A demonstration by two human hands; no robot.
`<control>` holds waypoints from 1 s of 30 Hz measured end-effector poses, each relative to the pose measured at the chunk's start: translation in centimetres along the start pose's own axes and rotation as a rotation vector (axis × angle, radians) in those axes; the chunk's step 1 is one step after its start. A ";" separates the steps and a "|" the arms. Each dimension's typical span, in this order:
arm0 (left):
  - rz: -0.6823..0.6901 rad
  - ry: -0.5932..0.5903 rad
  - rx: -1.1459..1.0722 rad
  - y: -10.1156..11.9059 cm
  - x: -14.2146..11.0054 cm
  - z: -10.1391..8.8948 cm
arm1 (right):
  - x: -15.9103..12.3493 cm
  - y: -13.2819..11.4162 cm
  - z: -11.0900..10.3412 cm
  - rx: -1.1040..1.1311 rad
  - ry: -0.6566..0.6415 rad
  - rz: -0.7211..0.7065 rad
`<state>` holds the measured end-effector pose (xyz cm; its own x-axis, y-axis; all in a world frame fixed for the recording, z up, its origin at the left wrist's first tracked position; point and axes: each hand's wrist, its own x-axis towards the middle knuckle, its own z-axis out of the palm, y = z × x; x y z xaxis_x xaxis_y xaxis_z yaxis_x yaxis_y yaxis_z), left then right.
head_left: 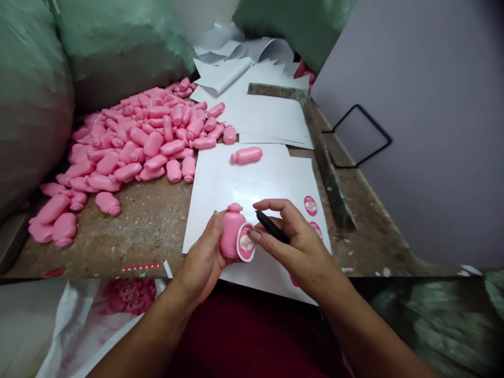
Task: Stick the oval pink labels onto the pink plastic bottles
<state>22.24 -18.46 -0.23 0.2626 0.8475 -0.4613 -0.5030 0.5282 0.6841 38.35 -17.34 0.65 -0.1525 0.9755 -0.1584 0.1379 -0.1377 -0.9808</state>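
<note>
My left hand (205,257) is closed round a small pink plastic bottle (231,231), held upright over a white sticker sheet (220,178). An oval pink-and-white sticker (246,242) lies partly on the bottle's front, and the thumb of my right hand (291,247) presses on it. That hand also grips a thin black tool (271,227) between its fingers. One or two more oval stickers (310,206) remain on the sheet's right edge. Another pink bottle (247,155) lies on its side on the sheet's far end.
A big heap of pink bottles (137,142) covers the worn table's left half. Empty white backing sheets (255,100) pile up at the back. Green sacks (31,94) stand at left and rear. A bag of labelled bottles (126,296) sits low left.
</note>
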 end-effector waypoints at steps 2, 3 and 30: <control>-0.004 -0.023 0.014 0.0 -0.1 0.1 | -0.1 -0.1 0.2 -0.017 -0.007 -0.011; -0.006 -0.031 0.022 -0.1 -0.1 0.2 | -0.1 -0.1 0.3 -0.018 -0.013 -0.016; 0.093 0.023 0.176 -0.7 -0.3 -0.2 | 0.2 -0.1 0.9 -0.042 -0.017 0.015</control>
<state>22.37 -19.06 -0.69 0.2014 0.8928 -0.4029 -0.3725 0.4503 0.8115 37.43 -17.27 0.58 -0.1667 0.9704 -0.1749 0.1815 -0.1442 -0.9728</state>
